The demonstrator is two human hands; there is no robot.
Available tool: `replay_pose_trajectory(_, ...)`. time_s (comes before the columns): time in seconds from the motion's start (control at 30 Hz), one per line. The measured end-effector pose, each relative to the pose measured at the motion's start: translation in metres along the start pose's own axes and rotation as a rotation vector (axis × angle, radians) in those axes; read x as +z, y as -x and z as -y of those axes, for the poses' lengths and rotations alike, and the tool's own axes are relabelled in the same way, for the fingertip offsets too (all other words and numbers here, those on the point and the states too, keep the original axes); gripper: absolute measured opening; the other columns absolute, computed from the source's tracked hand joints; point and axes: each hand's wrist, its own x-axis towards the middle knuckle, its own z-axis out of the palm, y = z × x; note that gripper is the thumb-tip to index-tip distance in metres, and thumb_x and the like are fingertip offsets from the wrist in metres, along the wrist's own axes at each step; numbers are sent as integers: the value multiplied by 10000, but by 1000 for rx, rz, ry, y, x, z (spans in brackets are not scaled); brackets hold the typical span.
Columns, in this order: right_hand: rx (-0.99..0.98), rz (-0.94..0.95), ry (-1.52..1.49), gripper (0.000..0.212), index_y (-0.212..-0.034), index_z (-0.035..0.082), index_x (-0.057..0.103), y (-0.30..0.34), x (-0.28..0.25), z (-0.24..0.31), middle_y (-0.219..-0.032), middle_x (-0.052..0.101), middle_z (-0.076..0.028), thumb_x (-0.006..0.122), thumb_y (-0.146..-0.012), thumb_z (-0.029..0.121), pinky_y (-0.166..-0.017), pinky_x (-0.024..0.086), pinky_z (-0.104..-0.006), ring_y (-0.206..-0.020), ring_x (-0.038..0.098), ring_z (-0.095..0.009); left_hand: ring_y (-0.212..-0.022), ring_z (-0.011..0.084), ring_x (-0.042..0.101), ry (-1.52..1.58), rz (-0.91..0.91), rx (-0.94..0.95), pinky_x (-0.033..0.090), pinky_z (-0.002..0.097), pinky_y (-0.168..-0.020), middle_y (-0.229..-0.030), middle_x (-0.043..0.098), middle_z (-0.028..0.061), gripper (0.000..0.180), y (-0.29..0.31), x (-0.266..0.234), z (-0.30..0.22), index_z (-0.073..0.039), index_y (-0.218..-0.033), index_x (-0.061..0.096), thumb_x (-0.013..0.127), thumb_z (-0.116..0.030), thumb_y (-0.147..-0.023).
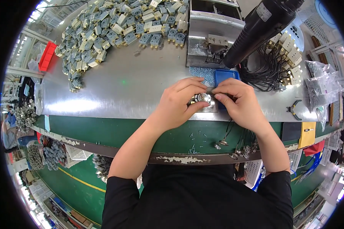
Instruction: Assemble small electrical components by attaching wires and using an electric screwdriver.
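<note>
Part in work is a small round silver metal piece [203,97] with a brownish centre, sitting between both hands over the brushed-steel worktop [122,97]; can't tell if it rests on something or is held clear. Take it as clock centre. Left hand [176,101] at 9 o'clock: fingers curled round the far side, thumb on the near side, pinching the piece. Right hand [239,100] at 3 o'clock: fingers bent and bunched, thumb tucked close to the index at the piece's right edge; can't tell if they pinch anything. Progress: reads as mid-piece, one unit in hand and not set down. Large heap of grey-and-cream boxy modules [130,28] between 10 and 11; whether done or waiting, can't say. Cream blocks [292,49] with a bundle of black cables [258,72] at 2; these look cabled already, my read. Fastener stock isn't used up: a patch of small bluish screws [203,73] at 12, more loose silver screws [195,149] on the green mat [160,139] at 6. Round metal discs on thin leads [239,152] lie at 5, out of both hands. Black cylindrical tool [252,30] at 1 and black-handled pliers [294,110] at 3 are both untouched.
</note>
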Motion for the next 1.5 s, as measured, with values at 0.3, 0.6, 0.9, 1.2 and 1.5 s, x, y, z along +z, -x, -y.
replay_pose_trajectory(0.3, -10, -25, 72, 142, -1011, -28, 766, 5, 7, -13, -1011, 728, -139, 726, -882, -71, -738, 565, -325, -849, 718, -253, -1142, 323, 709, 135, 108, -155, 569, 402, -975, -1170, 738, 145, 358, -2, 1, 3, -6, -1080, 719, 900, -86, -782)
replay_pose_trajectory(0.6, -92, 28, 143, 148, -1008, -23, 762, -1, 1, -8, -1015, 725, -140, 725, -873, -71, -738, 583, -351, -834, 724, -288, -1083, 290, 713, 193, 193, -156, 573, 385, -939, -1148, 729, 111, 308, -6, -6, 5, -8, -1080, 745, 868, -40, -800)
replay_pose_trajectory(0.9, -287, 205, 141, 230, -986, -5, 776, -30, -19, -35, -1004, 731, -142, 761, -765, -67, -777, 591, -387, -889, 722, -321, -1116, 313, 725, 244, 195, -166, 588, 400, -959, -1133, 738, 134, 316, -6, -6, 9, -6, -1084, 745, 864, -30, -793)
replay_pose_trajectory(1.2, -418, 191, 249, 254, -1022, 24, 786, -26, -15, -36, -992, 726, -115, 734, -797, -80, -775, 587, -381, -876, 715, -300, -1113, 312, 726, 228, 185, -185, 584, 399, -950, -1102, 733, 130, 296, -3, -7, 8, -8, -1085, 736, 843, -46, -811)
replay_pose_trajectory(1.5, -73, -8, 76, 188, -1063, -2, 775, -21, -12, -10, -952, 744, -113, 711, -896, -63, -780, 575, -318, -850, 730, -202, -1060, 317, 724, 228, 165, -138, 575, 392, -925, -1112, 733, 126, 295, -3, -8, 7, -8, -1080, 732, 851, -85, -821)
